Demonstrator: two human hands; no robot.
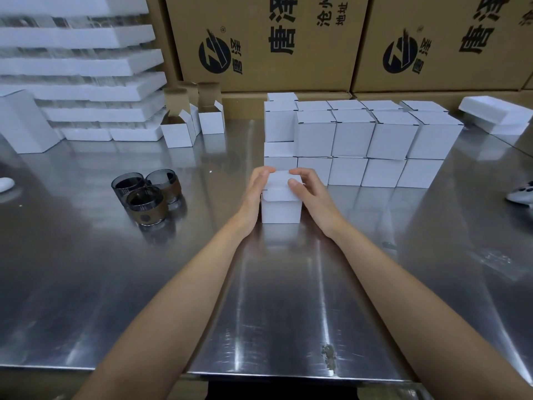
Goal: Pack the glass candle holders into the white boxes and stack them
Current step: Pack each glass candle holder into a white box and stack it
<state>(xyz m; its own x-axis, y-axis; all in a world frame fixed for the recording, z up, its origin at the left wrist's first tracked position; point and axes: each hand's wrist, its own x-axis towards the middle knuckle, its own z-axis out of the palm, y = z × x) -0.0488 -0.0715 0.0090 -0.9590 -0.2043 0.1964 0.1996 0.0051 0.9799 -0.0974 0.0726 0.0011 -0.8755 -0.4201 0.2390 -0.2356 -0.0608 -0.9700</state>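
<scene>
1. The step in hand looks like closing a box: the box (281, 210) stands on the bench (288, 298) about midway between its left and right edges, just in front of the stack (354, 134) of shut boxes.
2. The left grip (256, 187) grasps the box's left side, fingers curled over the top. The right grip (310, 192) grasps the right side, with the thumb on the lid and the fingers hooked over the far edge.
3. The box is upright with the lid on top. It looks slightly taller than wide, so its long axis is vertical. The lid folds from the far edge toward the person, and its tuck tab appears not fully seated at the near edge.
4. Whether a holder is inside cannot be seen.
5. Next, I judge, the tab needs pressing in, then the box lifted square onto the stack, which steps higher toward the left.
6. Three holders (147, 194) wait upright, mouths up and touching one another, well to the left. Open boxes (178, 131) stand near the far edge beyond them.
</scene>
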